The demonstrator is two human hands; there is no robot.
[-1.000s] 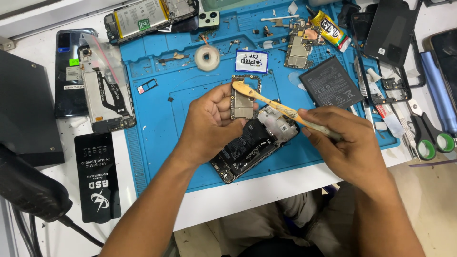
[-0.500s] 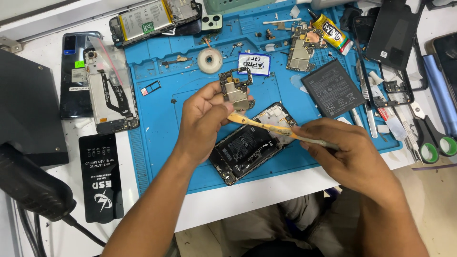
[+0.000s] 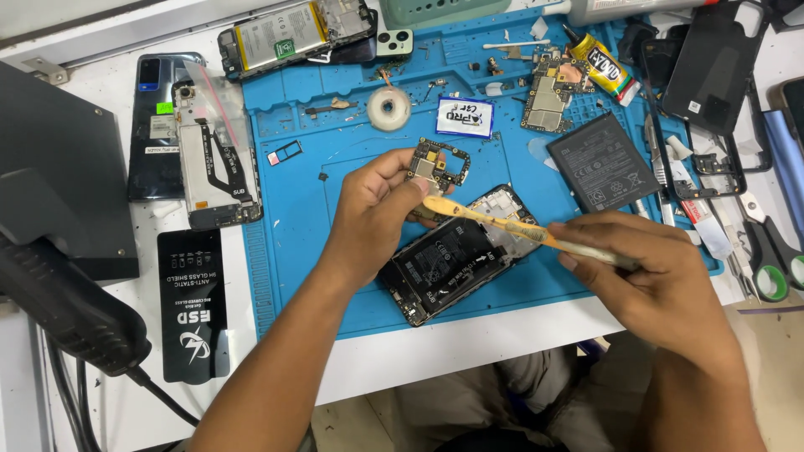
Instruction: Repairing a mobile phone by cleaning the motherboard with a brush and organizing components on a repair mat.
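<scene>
Blue silicone repair mat (image 3: 285,276) covers most of your white bench, and it's crowded. Your left hand (image 3: 377,213) is up over the middle of the mat, fingers pinching a small green-and-gold phone circuit board (image 3: 437,164) by its lower edge, thumb on the near side. Your right hand (image 3: 662,276) sits toward the mat's front-right corner, fingers wrapped tight around the pale handle of a yellowish toothbrush-style cleaning brush (image 3: 494,224), whose bristle end is touching or just about touching the board's bottom edge.

Right below both hands, flat on the mat near its front edge, lies the opened black smartphone (image 3: 456,259) with its battery showing. A loose black battery (image 3: 601,163) sits toward the right edge, a white tape roll (image 3: 389,109) and a second bare board (image 3: 548,92) near the back edge.

Looks to me like you're in the board-scrubbing step, working the contacts clean. Next strokes probably want light pressure and a steady pinch so the board doesn't twist out, and keep the bristles off the tiny shields.
</scene>
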